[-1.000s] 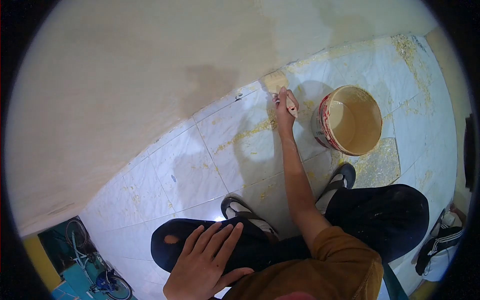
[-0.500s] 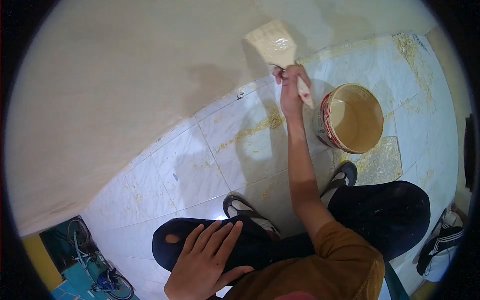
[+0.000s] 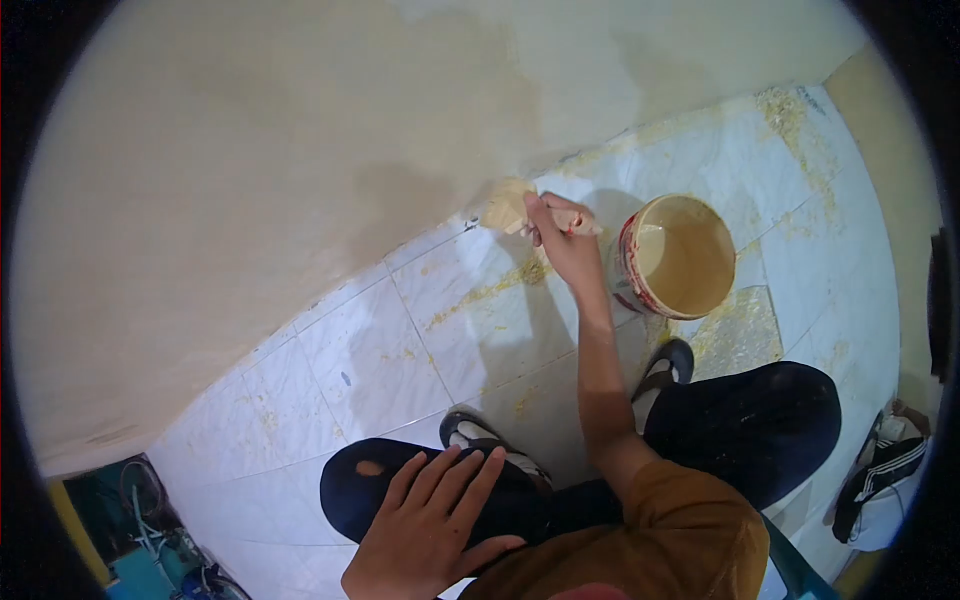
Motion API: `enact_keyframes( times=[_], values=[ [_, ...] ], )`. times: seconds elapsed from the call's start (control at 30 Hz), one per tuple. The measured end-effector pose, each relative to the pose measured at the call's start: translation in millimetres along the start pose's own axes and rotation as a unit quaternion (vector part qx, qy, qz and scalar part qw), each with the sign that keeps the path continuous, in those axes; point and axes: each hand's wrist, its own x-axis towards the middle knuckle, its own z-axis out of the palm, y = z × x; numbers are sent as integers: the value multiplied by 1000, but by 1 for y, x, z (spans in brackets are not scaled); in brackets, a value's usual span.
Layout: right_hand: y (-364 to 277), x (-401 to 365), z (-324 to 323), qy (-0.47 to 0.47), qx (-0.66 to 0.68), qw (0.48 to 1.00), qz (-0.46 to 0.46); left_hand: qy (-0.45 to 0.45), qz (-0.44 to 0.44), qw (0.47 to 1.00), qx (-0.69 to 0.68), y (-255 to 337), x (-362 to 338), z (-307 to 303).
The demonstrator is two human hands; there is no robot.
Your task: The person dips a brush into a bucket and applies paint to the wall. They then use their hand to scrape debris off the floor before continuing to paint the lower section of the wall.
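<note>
My right hand is closed round the handle of a wide paintbrush. Cream paint coats its bristles, which are at the foot of the beige wall, close to where it meets the floor. Just right of that hand stands a paint bucket with red-smeared sides and cream paint inside. My left hand lies flat on my dark trouser knee, fingers spread, holding nothing.
White floor tiles carry yellowish paint spatters. A speckled square piece lies beside the bucket near my right shoe. At lower left is a bicycle; at lower right, a striped black-and-white bag or cloth.
My right hand has brought the brush down from higher on the wall to its base, turning the bristles leftward. My left hand stays on the knee. The view has shifted slightly.
</note>
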Motion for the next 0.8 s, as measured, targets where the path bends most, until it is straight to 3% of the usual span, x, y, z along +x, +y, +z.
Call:
enact_keyframes(
  times=[0.13,0.2,0.23,0.3,0.33,0.4,0.43,0.47,0.5,0.53,0.57,0.6,0.67,0.7,0.73,0.8],
  values=[
    [-122,31,-18,-162,-121,951,-232,-44,-19,999,-8,4,13,-2],
    [-195,47,-23,-314,-251,895,-192,-37,12,999,8,2,14,3],
    [-225,52,-23,-314,-256,894,-192,-35,15,999,5,4,13,3],
    [-262,58,-21,-428,-464,746,-213,7,62,997,34,5,13,3],
    [-262,61,-26,-425,-469,744,-214,10,66,997,34,5,13,0],
    [-259,66,-50,-585,-425,671,-165,82,103,991,-16,7,13,-6],
    [-265,55,-62,-567,-482,653,-139,89,106,990,-21,1,5,-3],
    [-269,38,-75,-546,-537,632,-113,151,123,952,-236,-11,-10,1],
    [-264,27,-93,-528,-555,633,-112,207,133,864,-439,-16,-22,10],
    [-255,19,-112,-512,-571,632,-113,483,190,748,-413,-10,-11,23],
    [-247,9,-124,-499,-578,640,-85,481,280,745,-367,-31,-22,12],
    [-239,7,-133,-485,-582,650,-59,392,318,748,-432,-48,-32,-4],
    [-218,18,-150,-500,-563,658,-25,643,159,620,-421,16,-1,-9],
    [-208,18,-153,-508,-547,665,23,640,144,624,-424,14,-4,-8],
    [-203,21,-149,-491,-596,633,49,642,138,628,-417,13,-6,-6],
    [-185,29,-156,-485,-596,638,39,657,122,623,-406,15,-7,1]
  ],
)
